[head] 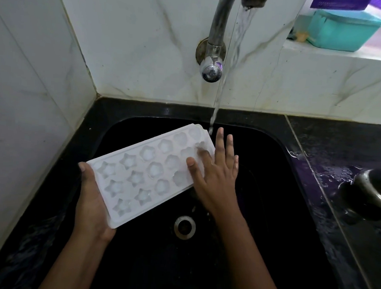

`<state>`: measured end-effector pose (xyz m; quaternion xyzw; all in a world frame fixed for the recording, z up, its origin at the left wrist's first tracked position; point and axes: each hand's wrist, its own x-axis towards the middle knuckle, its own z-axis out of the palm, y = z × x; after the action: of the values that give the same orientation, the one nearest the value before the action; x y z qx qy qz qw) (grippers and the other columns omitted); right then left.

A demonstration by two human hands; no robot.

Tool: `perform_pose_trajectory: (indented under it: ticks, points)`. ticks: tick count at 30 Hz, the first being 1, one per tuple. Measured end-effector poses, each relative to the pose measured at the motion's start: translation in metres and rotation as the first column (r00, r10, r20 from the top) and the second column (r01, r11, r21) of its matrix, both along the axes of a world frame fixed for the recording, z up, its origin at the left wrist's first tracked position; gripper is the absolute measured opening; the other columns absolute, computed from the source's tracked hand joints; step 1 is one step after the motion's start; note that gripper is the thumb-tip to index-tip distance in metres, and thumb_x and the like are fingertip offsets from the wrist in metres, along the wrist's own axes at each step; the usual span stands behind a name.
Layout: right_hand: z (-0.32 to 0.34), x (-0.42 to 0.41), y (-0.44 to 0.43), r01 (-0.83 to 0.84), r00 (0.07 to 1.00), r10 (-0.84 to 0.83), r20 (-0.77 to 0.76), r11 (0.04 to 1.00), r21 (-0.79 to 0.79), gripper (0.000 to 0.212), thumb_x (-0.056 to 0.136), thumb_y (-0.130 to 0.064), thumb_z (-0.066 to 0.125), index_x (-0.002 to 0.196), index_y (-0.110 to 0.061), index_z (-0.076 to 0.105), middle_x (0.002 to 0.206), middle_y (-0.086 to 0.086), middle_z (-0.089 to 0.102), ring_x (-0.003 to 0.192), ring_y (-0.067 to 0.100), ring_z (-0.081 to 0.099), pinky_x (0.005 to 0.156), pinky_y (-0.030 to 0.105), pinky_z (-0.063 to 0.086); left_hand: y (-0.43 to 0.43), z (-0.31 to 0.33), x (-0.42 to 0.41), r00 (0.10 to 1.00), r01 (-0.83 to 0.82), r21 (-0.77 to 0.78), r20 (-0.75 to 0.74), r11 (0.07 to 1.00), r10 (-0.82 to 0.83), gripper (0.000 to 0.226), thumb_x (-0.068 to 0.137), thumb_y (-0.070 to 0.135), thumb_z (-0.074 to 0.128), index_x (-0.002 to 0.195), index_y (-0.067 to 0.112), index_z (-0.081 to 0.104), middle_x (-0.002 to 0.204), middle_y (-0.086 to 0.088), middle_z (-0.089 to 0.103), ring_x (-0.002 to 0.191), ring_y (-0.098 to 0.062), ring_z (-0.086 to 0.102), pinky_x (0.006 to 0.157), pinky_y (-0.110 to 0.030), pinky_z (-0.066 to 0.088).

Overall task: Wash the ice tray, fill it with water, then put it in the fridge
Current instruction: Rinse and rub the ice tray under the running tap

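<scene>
A white plastic ice tray (148,173) with star and flower shaped cups is held tilted over the black sink (272,170). My left hand (91,203) grips its near left end from below, thumb on the corner. My right hand (216,174) lies flat with spread fingers on the tray's far right end, thumb and forefinger on the cups. Water runs from the metal tap (217,31) in a stream (229,58) that lands at the tray's far right corner, beside my right fingertips.
The sink drain (184,227) lies below the tray. A wet black counter (339,152) carries a dark metal vessel (368,193) at the right edge. A teal plastic box (341,30) sits on the white ledge at the top right. Tiled walls close the left and back.
</scene>
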<state>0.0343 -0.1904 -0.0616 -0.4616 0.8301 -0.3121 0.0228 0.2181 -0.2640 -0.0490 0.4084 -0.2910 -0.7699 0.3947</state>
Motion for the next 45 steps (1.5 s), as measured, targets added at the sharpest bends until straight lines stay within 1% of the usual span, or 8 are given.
perform_pose_trajectory:
  ticks: [5, 10, 15, 23, 28, 33, 37, 45]
  points:
    - [-0.004, 0.001, 0.0, 0.139, 0.981, -0.139, -0.138, 0.99, -0.009, 0.063, 0.09, -0.063, 0.016, 0.13, -0.031, 0.05, 0.159, -0.001, -0.01, 0.144, 0.013, -0.019, 0.114, 0.047, -0.009, 0.001, 0.0, -0.003, 0.999, 0.025, 0.008, 0.025, 1.0, -0.025, 0.076, 0.088, 0.075, 0.02, 0.129, 0.023, 0.059, 0.114, -0.007, 0.071, 0.099, -0.024, 0.07, 0.064, -0.035, 0.06]
    - [0.001, -0.002, 0.0, 0.02, 0.999, -0.019, 0.042, 1.0, -0.015, 0.067, 0.085, -0.067, 0.013, 0.132, -0.035, 0.048, 0.157, -0.009, -0.016, 0.139, 0.005, -0.028, 0.112, 0.039, -0.016, -0.003, -0.001, 0.002, 0.999, -0.017, -0.004, 0.031, 1.0, 0.017, 0.078, 0.086, 0.077, 0.021, 0.13, 0.024, 0.058, 0.117, -0.006, 0.07, 0.106, -0.026, 0.068, 0.072, -0.039, 0.06]
    - [-0.003, 0.006, -0.001, 0.149, 0.98, -0.146, -0.137, 0.989, 0.015, 0.068, 0.088, -0.066, 0.011, 0.13, -0.03, 0.05, 0.158, -0.002, -0.015, 0.142, 0.013, -0.023, 0.113, 0.046, -0.011, 0.0, -0.003, -0.002, 0.999, 0.01, 0.006, 0.048, 1.0, -0.011, 0.074, 0.086, 0.077, 0.024, 0.124, 0.025, 0.061, 0.111, -0.004, 0.073, 0.098, -0.022, 0.071, 0.062, -0.033, 0.059]
    - [-0.003, -0.005, 0.003, 0.149, 0.987, -0.147, -0.059, 0.988, 0.03, 0.065, 0.087, -0.066, 0.009, 0.119, -0.033, 0.055, 0.159, -0.005, -0.012, 0.141, 0.009, -0.025, 0.113, 0.044, -0.013, 0.001, -0.001, -0.003, 0.999, 0.022, -0.002, 0.036, 1.0, -0.022, 0.075, 0.082, 0.078, 0.027, 0.123, 0.026, 0.061, 0.113, -0.004, 0.072, 0.1, -0.023, 0.07, 0.064, -0.034, 0.06]
    - [-0.003, 0.006, -0.002, 0.022, 1.0, -0.022, 0.004, 0.999, 0.024, 0.073, 0.084, -0.069, 0.013, 0.139, -0.031, 0.042, 0.156, -0.009, -0.02, 0.139, 0.006, -0.029, 0.114, 0.044, -0.012, -0.002, 0.0, -0.002, 0.999, -0.011, 0.002, 0.047, 1.0, 0.01, 0.074, 0.081, 0.078, 0.027, 0.122, 0.026, 0.061, 0.112, -0.003, 0.072, 0.099, -0.022, 0.07, 0.066, -0.035, 0.061]
    - [-0.005, -0.008, 0.003, 0.141, 0.988, -0.139, -0.061, 0.99, 0.026, 0.065, 0.086, -0.065, 0.01, 0.115, -0.031, 0.057, 0.159, -0.002, -0.008, 0.142, 0.01, -0.022, 0.114, 0.046, -0.01, 0.0, -0.001, -0.003, 0.997, 0.038, 0.031, 0.066, 0.999, -0.04, 0.073, 0.081, 0.079, 0.027, 0.119, 0.028, 0.063, 0.112, -0.003, 0.072, 0.1, -0.023, 0.07, 0.065, -0.034, 0.06]
    - [-0.006, 0.0, 0.0, 0.014, 0.999, -0.013, -0.048, 1.0, 0.02, 0.07, 0.085, -0.068, 0.016, 0.137, -0.031, 0.044, 0.157, -0.007, -0.017, 0.141, 0.007, -0.026, 0.113, 0.042, -0.013, 0.001, 0.002, -0.005, 0.999, 0.015, 0.033, 0.04, 0.999, -0.017, 0.082, 0.072, 0.08, 0.031, 0.125, 0.025, 0.06, 0.113, -0.005, 0.072, 0.1, -0.023, 0.07, 0.068, -0.035, 0.061]
    - [0.002, -0.026, 0.009, 0.145, 0.989, -0.129, 0.075, 0.95, -0.277, 0.045, 0.09, -0.054, 0.035, 0.109, -0.028, 0.065, 0.157, -0.006, 0.015, 0.143, 0.005, 0.001, 0.111, 0.038, 0.007, 0.005, 0.002, -0.007, 0.992, -0.125, 0.014, 0.037, 0.992, 0.124, 0.068, 0.088, 0.075, 0.027, 0.121, 0.026, 0.061, 0.111, -0.002, 0.073, 0.099, -0.02, 0.071, 0.08, -0.039, 0.053]
